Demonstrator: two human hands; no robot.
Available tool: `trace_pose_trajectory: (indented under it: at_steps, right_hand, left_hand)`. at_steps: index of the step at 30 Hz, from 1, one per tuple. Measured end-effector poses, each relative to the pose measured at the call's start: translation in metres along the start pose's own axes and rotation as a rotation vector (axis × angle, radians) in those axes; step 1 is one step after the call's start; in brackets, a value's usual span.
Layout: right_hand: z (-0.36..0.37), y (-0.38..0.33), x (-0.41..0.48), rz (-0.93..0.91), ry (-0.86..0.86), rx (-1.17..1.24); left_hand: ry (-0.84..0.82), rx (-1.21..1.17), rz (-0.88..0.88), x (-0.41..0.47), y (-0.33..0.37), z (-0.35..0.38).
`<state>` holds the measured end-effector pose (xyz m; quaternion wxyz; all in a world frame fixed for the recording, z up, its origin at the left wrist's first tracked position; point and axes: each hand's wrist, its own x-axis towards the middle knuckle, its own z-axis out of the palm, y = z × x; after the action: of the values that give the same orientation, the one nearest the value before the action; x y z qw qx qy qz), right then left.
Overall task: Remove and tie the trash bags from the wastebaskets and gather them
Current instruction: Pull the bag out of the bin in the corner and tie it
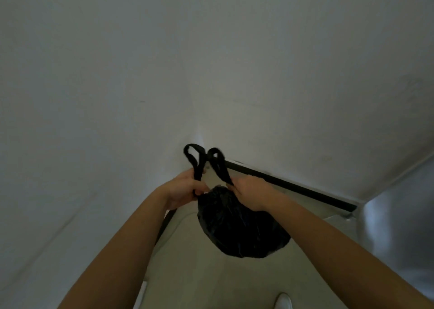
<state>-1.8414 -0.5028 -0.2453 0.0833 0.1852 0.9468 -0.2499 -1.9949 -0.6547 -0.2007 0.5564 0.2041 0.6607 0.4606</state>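
The black trash bag (239, 231) hangs between the two hands, over the pale floor (199, 273) and close to the floor's far corner, where the two white walls (117, 73) meet. Its bulging body sags below and slightly right of the hands, and its neck is gathered up between them.

The left hand (183, 190) grips the left handle loop (193, 155). Its fingers (185, 177) are curled round the strap, which passes through the fist and comes out again beneath it. The right hand (250, 192) pinches the base of the right handle loop (219, 165), with its fingers (237, 183) closed on the strap just above the bag's neck. Both loops stand up above the hands, side by side and just apart, in front of the wall corner.

A black baseboard (293, 189) runs along the floor's far right edge, and a matching strip follows the left edge behind the left forearm. At the right stands a shiny metal panel (399, 226). The toe of a white shoe (283, 301) shows on the floor at the near edge.
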Motion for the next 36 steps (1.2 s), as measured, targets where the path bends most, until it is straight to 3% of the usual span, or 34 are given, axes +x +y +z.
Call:
trace_pose_trajectory:
  at_steps: [3,7,11,15,17,20,25,27,31,36]
  right_hand:
    - [-0.008,-0.011,-0.004,-0.071,-0.053,-0.176]
    - [-0.016,-0.021,-0.007,-0.097,-0.092,-0.193]
    - [-0.024,-0.014,-0.01,-0.036,-0.141,0.239]
    - [-0.025,0.01,-0.018,0.214,-0.217,0.807]
    - [-0.031,0.015,-0.016,0.324,-0.12,1.055]
    - [-0.049,0.004,-0.006,0.336,-0.002,1.195]
    - [-0.06,-0.03,0.013,0.181,0.053,1.127]
    - [-0.059,-0.031,0.016,0.167,0.171,1.055]
    - [-0.05,-0.014,0.003,0.184,0.343,1.158]
    - [-0.035,-0.005,-0.016,0.2,0.345,1.353]
  left_hand:
    - [-0.114,0.083,0.015,-0.002,0.002,0.0]
    - [-0.031,0.096,0.005,-0.001,0.003,0.006]
    - [-0.038,-0.158,-0.008,-0.001,-0.002,0.0]
    - [-0.13,-0.239,-0.065,-0.007,0.001,-0.003]
    - [-0.168,-0.234,-0.073,-0.009,0.004,-0.002]
    - [-0.196,-0.141,-0.07,-0.01,0.007,0.003]
    - [-0.252,-0.025,-0.082,-0.011,0.007,0.009]
    - [-0.228,-0.09,-0.079,-0.014,0.003,0.01]
    - [-0.147,-0.429,0.033,-0.021,-0.011,0.004]
    - [-0.126,-0.602,0.048,-0.017,-0.022,0.006]
